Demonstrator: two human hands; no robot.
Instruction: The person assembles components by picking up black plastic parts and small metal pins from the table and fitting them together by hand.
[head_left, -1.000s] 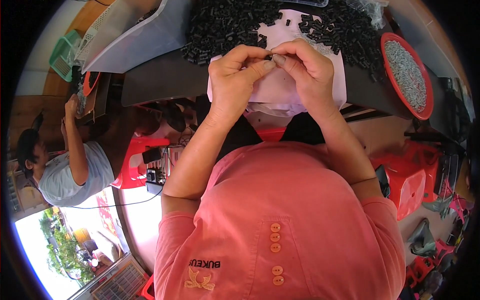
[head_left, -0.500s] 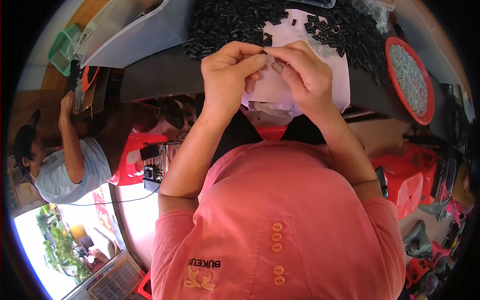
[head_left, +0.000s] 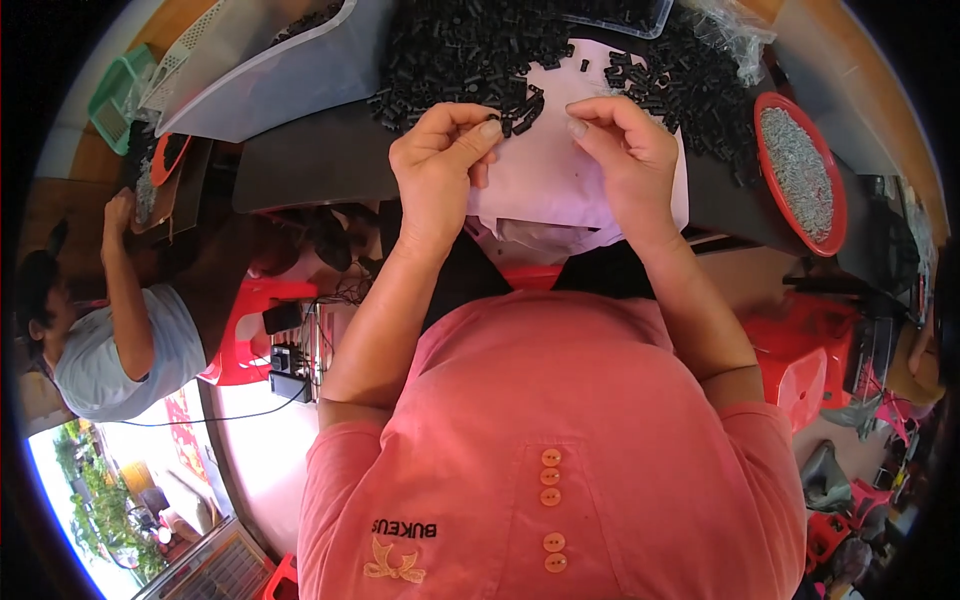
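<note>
Over the pale sheet (head_left: pixel 545 190) on the worktop (head_left: pixel 310 165), the left hand (head_left: pixel 432 165) pinches a small black part (head_left: pixel 494 118) near the heaped black pieces (head_left: pixel 450 65), seemingly by the fingertips (head_left: pixel 490 130) to keep it exposed, while the right hand (head_left: pixel 637 165) holds its fingers (head_left: pixel 578 128) narrowly parted.

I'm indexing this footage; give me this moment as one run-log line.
left hand: beside black parts, hold unclear | right hand: slightly open, over pale sheet | red basin: at right, holding small silvery pieces
</note>
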